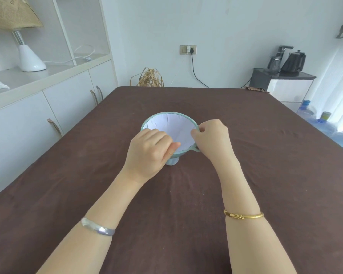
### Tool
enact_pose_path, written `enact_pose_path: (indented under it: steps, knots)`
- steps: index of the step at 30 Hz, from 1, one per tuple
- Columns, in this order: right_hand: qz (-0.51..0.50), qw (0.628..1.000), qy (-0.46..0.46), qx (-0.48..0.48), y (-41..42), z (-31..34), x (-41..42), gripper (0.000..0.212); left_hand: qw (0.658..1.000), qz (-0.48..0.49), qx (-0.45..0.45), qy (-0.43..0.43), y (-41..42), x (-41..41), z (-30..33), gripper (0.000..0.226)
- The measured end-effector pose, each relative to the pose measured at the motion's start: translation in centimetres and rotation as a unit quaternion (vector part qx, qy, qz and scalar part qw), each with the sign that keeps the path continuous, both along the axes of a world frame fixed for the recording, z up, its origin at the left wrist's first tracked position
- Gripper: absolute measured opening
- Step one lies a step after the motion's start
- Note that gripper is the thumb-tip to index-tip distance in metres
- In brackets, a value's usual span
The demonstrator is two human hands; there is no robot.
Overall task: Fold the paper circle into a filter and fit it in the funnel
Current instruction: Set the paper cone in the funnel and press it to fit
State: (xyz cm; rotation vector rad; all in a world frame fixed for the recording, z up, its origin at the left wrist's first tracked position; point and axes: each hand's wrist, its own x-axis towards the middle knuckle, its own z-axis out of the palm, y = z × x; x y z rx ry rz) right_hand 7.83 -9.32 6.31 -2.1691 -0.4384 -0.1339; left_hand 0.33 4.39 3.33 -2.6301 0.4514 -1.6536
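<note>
Looking down from the head camera, a pale green funnel [169, 115] stands spout-down in the middle of a counter [246, 155] draped in brown cloth. The white paper filter [178, 125] already sits inside it, opened into a cone against the walls. The left hand [149, 149] rests curled on the funnel's near rim, thumb touching the paper edge. The right hand [212, 137] pinches the rim and paper on the funnel's right side. The likely risks: pressing unevenly could tip the narrow-based funnel, and tugging the edge could tear the paper or lift it off the wall.
</note>
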Motion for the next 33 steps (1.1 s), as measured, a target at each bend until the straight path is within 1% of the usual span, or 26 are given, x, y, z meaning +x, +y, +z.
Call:
enact_pose_path:
  steps: [4, 7, 10, 12, 15, 24, 33]
  knots:
    - [0.005, 1.0, -0.007, 0.0, 0.1, -0.1, 0.1, 0.041, 0.999, -0.013, -0.009, -0.034, 0.0, 0.5, -0.2, 0.061]
    - [0.005, 1.0, -0.011, 0.013, 0.0, 0.0, 0.2, 0.047, 0.998, -0.036, -0.036, -0.033, 0.1, 0.9, 0.0, 0.062]
    - [0.006, 1.0, -0.005, 0.03, 0.0, 0.0, 0.2, 0.046, 0.997, -0.058, -0.054, -0.023, 0.5, 1.3, 0.4, 0.062]
    - [0.002, 0.999, 0.001, 0.039, 0.0, 0.0, 0.2, 0.043, 0.997, -0.064, -0.046, -0.016, 0.6, 1.4, 0.5, 0.063]
    - [0.002, 0.999, 0.006, 0.052, 0.1, -0.1, 0.3, 0.043, 0.998, -0.059, -0.024, -0.029, 0.4, 1.4, 0.5, 0.064]
    - [0.001, 0.999, 0.015, 0.052, 0.1, -0.2, 0.2, 0.043, 0.997, -0.052, -0.025, -0.046, 0.2, 1.6, 0.1, 0.062]
    - [-0.002, 0.998, 0.021, 0.051, -0.1, -0.3, 0.3, 0.043, 0.998, -0.02, 0.0, -0.063, 0.2, 2.1, 0.4, 0.061]
